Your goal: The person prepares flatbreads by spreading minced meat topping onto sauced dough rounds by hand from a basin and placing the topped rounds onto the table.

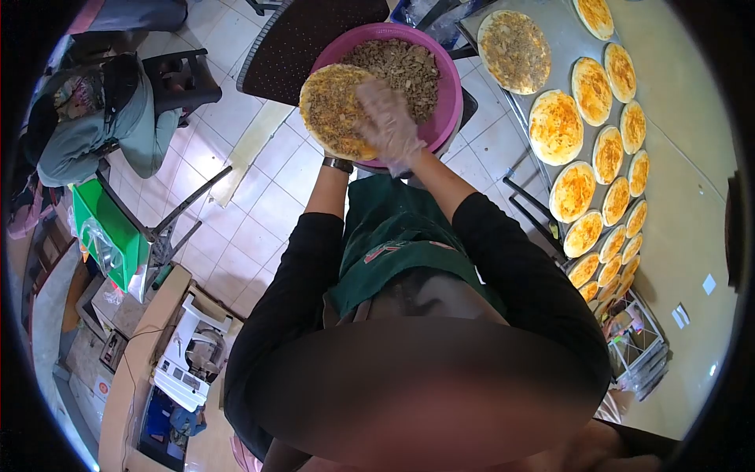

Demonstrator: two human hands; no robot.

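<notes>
A round flatbread (329, 98) with an orange-yellow coating and brown crumbs rests tilted at the left side of a pink basin (453, 102). My left hand (333, 156) supports it from underneath; the fingers are hidden by the bread, and a dark watch (338, 164) shows at the wrist. My right hand (391, 124), in a clear plastic glove, lies flat over the bread's right part with its fingers stretched out and slightly blurred. Behind it, the basin holds a heap of crumbly brown filling (401, 67).
To the right, a metal table (557, 169) carries rows of round orange-topped flatbreads (572, 191) and one crumb-covered flatbread (514, 52). A black perforated stool or chair (303, 43) stands behind the basin. At left are a seated person (102, 118), a green tray (106, 232) and a white sewing machine (186, 354).
</notes>
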